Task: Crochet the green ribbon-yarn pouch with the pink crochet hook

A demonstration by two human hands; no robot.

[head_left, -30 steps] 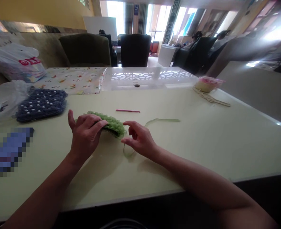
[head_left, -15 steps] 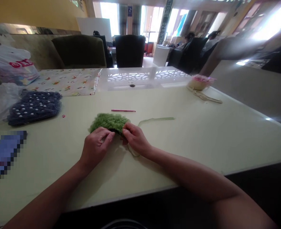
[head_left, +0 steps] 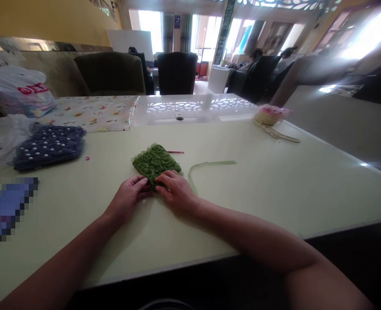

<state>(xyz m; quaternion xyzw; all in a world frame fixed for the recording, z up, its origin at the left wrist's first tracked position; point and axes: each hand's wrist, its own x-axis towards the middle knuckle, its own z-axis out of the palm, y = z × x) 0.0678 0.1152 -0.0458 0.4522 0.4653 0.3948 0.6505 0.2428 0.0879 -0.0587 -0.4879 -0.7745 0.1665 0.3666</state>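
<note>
left grip [head_left: 127, 198]: apart, unclamped, laid against green fuzzy crocheted patch [head_left: 155, 162]
right grip [head_left: 176, 191]: unclamped, patch pressed onto pale surface [head_left: 274, 202], apparently for steadying

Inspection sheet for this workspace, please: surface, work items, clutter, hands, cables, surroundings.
Surface: pale green glossy table, dry-looking, no damage visible.
Job's things: green crochet piece flat on the table; pink crochet hook partly behind it; green strand curving beside it.
Clutter: navy beaded crochet panel, white plastic bag, printed cloth, pink-and-cream yarn ball with cream cord, pixelated blue item.
Hands: left hand and right hand both on the piece's lower edge.
Cables: nothing seen.
Surroundings: dark armchairs, seated people, bright windows.
</note>
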